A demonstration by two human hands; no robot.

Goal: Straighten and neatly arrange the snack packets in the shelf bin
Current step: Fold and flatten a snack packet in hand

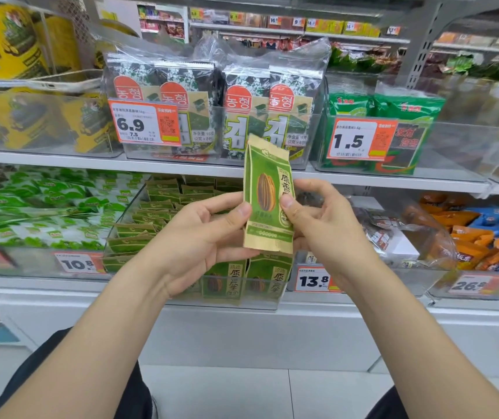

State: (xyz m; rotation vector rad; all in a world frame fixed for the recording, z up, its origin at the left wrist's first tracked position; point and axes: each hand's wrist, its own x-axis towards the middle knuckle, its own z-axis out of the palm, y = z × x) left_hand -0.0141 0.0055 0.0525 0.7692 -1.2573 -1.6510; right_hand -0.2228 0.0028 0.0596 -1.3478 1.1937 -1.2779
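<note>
A green and tan sunflower-seed packet [268,198] is held upright in front of the shelves, above the bin. My left hand [209,237] pinches its left edge with thumb on the front. My right hand [321,219] pinches its right edge the same way. Below and behind the hands stands a clear shelf bin [272,299] on the lower shelf, filled with several matching packets [154,213]; those at the back lie stacked and tilted, two at the front stand upright facing me.
Green-and-white packets [39,207] fill the bin to the left; dark, orange and blue snacks [469,234] fill the bins to the right. Seaweed packs [212,101] stand on the shelf above. Price tags hang on the bin fronts. My knees and white floor lie below.
</note>
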